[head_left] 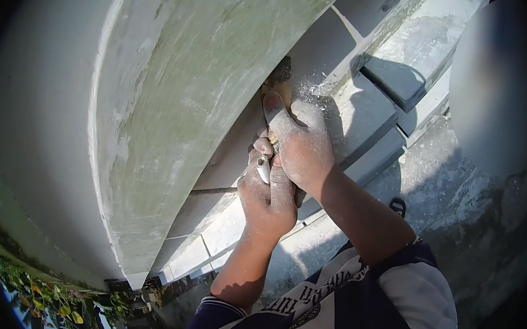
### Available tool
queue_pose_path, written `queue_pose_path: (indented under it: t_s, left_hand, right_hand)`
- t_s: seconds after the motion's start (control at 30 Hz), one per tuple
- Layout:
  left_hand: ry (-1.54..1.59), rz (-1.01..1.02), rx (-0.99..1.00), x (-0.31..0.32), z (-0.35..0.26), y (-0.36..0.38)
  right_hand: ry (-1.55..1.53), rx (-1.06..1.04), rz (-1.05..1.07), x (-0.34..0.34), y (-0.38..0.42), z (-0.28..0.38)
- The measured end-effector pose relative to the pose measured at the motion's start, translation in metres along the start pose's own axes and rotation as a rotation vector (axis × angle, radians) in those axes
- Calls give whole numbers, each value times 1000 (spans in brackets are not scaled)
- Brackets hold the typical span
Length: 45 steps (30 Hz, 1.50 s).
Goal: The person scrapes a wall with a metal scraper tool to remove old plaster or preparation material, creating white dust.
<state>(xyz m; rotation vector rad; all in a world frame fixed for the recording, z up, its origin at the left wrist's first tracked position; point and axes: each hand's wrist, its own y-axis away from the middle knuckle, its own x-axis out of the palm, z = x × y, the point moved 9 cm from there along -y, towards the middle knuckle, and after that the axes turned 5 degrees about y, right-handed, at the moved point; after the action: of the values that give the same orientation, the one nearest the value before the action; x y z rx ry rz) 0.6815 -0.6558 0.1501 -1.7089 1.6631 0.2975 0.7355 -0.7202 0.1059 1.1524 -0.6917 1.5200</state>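
Both hands are dusted with pale powder and close together under the edge of a greenish-grey slab (201,87). My right hand (306,144) is closed round a flat-bladed scraper (285,91), its thumb laid along the tool. The scraper's dark, worn end points up and away, close to the pale surface beneath the slab. Just below, my left hand (267,195) is closed at the lower end of the scraper. A white tapered piece with a dark hole (263,169) shows between its fingers. Loose white flakes and dust lie or fly beside the blade.
Pale stepped ledges (365,110) run diagonally on the right, crossed by shadows. A grey concrete floor (439,183) lies below, with a dark sandal (398,206) on it. Leafy plants (64,306) stand at the lower left. A blurred pale shape (495,89) covers the upper right.
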Motion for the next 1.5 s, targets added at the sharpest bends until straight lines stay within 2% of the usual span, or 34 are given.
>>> queue_pose_path:
  t_s: [0.13,0.2,0.27,0.37,0.43,0.5,0.6,0.63,0.73,0.87,0.9,0.97,1.0,1.07,1.13,1.2,1.27,1.33,1.43,1.47,1.5]
  left_hand:
    - [31,-33,-21,2,6,12]
    - [77,6,-145,6,3,2]
    - [109,60,-297,11,-12,-11]
    - [23,34,-59,11,-6,-1]
    - [44,-32,-46,14,-2,16]
    - [31,-71,138,14,-12,-1]
    - [164,-31,-52,10,-22,-31]
    - [64,-4,75,12,-32,-31]
    - [7,-27,88,18,-19,-8]
    - [-11,-87,50,15,5,9]
    - [-22,-91,36,11,2,5]
    - [69,-89,-17,11,-3,-9]
    - [-1,-68,47,13,-8,-7]
    - [-55,-50,125,17,-9,2]
    - [-21,-54,148,19,-5,7]
    - [88,-54,-2,21,-3,5]
    - [-28,60,-151,16,-2,-5]
    - [-72,64,-97,15,-8,-12]
    - [-112,-161,206,29,-10,0]
    - [-147,-251,296,35,-14,2]
    - [-111,-141,224,30,-9,1]
  right_hand:
    - [75,-37,87,-10,-2,-22]
    - [67,-3,61,-8,-5,-11]
    - [364,-94,-22,-5,9,17]
    - [294,-61,-16,-17,8,-6]
    - [242,-55,-11,-20,5,-8]
    - [131,-63,36,-10,-7,4]
    - [679,-297,43,3,-12,48]
    - [815,-354,36,7,-12,58]
    - [196,-101,19,-9,-2,22]
    - [391,-117,154,-9,-8,0]
    - [505,-151,114,-4,-16,6]
    - [766,-314,103,3,-19,25]
    - [896,-437,107,5,-13,34]
    - [190,-60,88,-10,-8,3]
    - [326,-83,65,-16,-6,5]
    - [430,-150,58,-11,-15,18]
    - [575,-273,57,-5,-24,27]
    - [473,-170,60,-11,-16,18]
    - [339,-22,74,-17,-7,10]
    - [470,-96,75,-15,-10,20]
    - [601,-168,73,-11,-15,30]
